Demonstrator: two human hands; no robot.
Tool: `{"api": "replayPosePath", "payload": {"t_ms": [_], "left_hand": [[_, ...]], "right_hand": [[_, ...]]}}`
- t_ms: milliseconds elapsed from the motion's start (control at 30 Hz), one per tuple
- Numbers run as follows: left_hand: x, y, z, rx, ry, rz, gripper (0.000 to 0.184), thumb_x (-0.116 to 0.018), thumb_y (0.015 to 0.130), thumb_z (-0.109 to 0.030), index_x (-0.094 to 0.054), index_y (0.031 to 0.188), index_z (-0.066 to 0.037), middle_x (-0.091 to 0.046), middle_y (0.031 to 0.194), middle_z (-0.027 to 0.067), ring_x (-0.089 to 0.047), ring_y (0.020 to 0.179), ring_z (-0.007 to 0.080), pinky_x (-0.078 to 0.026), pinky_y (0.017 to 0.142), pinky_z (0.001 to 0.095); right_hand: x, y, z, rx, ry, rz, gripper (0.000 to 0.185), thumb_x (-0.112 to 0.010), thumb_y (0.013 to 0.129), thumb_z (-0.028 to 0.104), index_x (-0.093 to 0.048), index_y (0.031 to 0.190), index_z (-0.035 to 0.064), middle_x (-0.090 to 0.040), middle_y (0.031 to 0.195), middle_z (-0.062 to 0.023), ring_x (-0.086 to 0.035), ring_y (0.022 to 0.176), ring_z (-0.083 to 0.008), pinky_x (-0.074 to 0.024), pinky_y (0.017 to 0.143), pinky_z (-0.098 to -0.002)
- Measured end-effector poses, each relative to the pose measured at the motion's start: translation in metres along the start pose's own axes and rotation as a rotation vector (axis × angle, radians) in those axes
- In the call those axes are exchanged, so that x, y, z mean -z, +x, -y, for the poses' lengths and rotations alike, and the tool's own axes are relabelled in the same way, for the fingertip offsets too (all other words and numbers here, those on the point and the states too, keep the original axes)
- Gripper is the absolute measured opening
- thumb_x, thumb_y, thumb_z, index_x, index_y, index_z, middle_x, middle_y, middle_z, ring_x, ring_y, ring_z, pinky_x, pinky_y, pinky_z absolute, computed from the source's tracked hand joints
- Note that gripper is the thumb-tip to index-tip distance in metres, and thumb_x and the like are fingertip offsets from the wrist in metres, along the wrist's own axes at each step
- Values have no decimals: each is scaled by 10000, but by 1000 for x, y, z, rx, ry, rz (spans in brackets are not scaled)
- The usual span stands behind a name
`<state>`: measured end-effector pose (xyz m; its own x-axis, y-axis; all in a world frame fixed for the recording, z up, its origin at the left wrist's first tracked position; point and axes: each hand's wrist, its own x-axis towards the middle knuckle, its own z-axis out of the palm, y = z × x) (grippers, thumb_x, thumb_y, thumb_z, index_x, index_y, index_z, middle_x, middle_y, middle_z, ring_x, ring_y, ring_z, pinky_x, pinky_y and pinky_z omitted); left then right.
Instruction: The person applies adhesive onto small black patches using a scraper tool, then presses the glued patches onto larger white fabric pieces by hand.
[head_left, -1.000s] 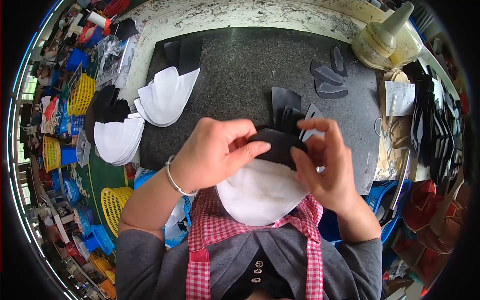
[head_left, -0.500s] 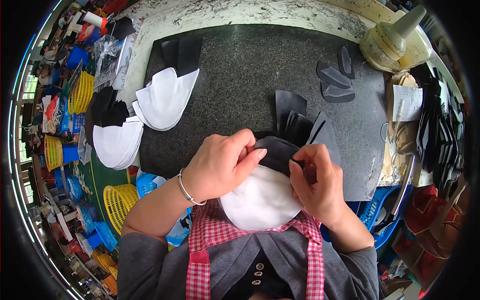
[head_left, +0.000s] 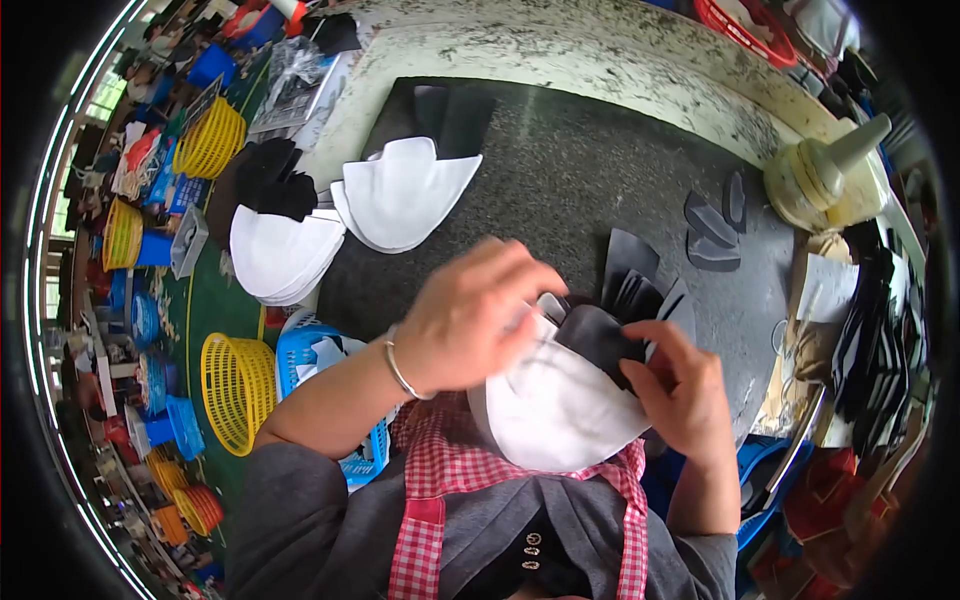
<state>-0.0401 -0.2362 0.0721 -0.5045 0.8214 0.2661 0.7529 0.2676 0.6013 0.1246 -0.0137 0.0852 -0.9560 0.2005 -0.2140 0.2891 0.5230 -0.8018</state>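
Observation:
A white, rounded fabric piece [head_left: 560, 405] that looks like part of a shoe upper lies against my apron at the board's near edge. A dark, smooth piece [head_left: 597, 340] joins its upper side. My right hand [head_left: 685, 385] is closed, thumb and forefinger pinching the dark piece at its right edge. My left hand [head_left: 480, 320], smeared by motion, hovers over the upper left of the white piece; whether it holds anything is unclear. Just beyond, several dark cut pieces [head_left: 630, 265] fan out on the dark board [head_left: 540, 190].
Two stacks of white and black pieces [head_left: 405, 195] [head_left: 285, 255] sit to the left. Small dark pieces [head_left: 712, 235] lie at the right, near a glue bottle [head_left: 815, 175]. Yellow baskets [head_left: 235, 390] and a blue basket [head_left: 300, 350] stand at lower left.
The view has shifted, so the board appears turned. My left hand has let go of the dark piece's left side and lifted; my right hand keeps its pinch.

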Motion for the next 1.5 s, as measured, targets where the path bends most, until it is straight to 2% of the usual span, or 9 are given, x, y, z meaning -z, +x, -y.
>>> {"api": "replayPosePath", "payload": {"t_ms": [100, 167, 467, 533, 733, 1000, 1167, 1267, 1500], "left_hand": [[25, -22, 52, 178, 506, 3, 639, -737, 837, -36, -524, 1439, -37, -555, 1470, 194, -458, 1440, 406, -350, 1208, 492], [26, -38, 96, 387, 686, 15, 824, -753, 854, -95, -355, 1571, -11, -414, 1617, 247, -327, 1537, 461, -301, 1243, 511], [42, -33, 78, 420, 44, -190, 239, -673, 949, -74, -751, 1167, -16, -759, 1148, 194, -694, 1161, 361, -556, 959, 404], [40, -23, 56, 64, 129, -380, 364, -583, 1002, -67, -721, 1339, -62, -725, 1314, 166, -686, 1233, 356, -532, 1032, 416], [19, -23, -32, -459, 131, 71, 339, -584, 1027, -164, -754, 1312, -233, -733, 1342, 68, -681, 1283, 243, -516, 1067, 402], [-2, -42, -37, -417, -272, 362, 468, -813, 884, -320, -740, 1310, -140, -687, 1408, 110, -635, 1333, 297, -461, 1107, 473], [13, -21, -27, -332, -542, 365, 535, -852, 869, -374, -738, 1294, -70, -710, 1353, 136, -655, 1298, 314, -506, 1058, 456], [13, 9, -15, -256, -209, -2, 509, -868, 808, -110, -731, 1297, -81, -702, 1334, 128, -698, 1190, 287, -578, 990, 383], [-15, 66, 18, -446, 419, -387, 407, -870, 721, -70, -764, 1113, -99, -686, 1271, 35, -647, 1087, 231, -497, 932, 387]], "right_hand": [[23, 26, -28, 49, -214, -348, 170, -735, 894, 27, -725, 1064, 29, -670, 791, -120, -627, 628, -212, -483, 597, -342], [43, 57, -66, 192, -500, -554, 143, -746, 890, 45, -741, 1032, 29, -696, 870, -101, -655, 770, -252, -513, 692, -373], [69, 102, -99, 209, -750, -478, 172, -728, 860, 80, -764, 1028, 67, -723, 991, -80, -670, 1015, -306, -555, 857, -418], [72, 107, -105, 152, -578, -513, 165, -720, 869, 82, -766, 1027, 67, -730, 979, -89, -689, 988, -314, -559, 847, -423], [79, 114, -124, 252, -372, -491, 141, -671, 964, 102, -726, 1076, 36, -752, 958, -173, -742, 889, -338, -566, 810, -391], [70, 128, -126, 163, -254, -648, 199, -603, 1037, 68, -639, 1233, 63, -750, 991, -123, -710, 778, -183, -555, 588, -337], [66, 130, -114, 133, -150, -551, 171, -700, 983, 102, -742, 1141, 49, -760, 939, -99, -708, 842, -144, -550, 771, -314], [55, 123, -76, 127, 131, -462, 173, -707, 997, 121, -733, 1133, 17, -734, 874, -36, -646, 768, -68, -511, 655, -261], [17, 117, -15, 141, 433, -104, 230, -662, 1037, 163, -714, 1111, -49, -716, 861, -26, -689, 699, -98, -496, 610, -257]]}}
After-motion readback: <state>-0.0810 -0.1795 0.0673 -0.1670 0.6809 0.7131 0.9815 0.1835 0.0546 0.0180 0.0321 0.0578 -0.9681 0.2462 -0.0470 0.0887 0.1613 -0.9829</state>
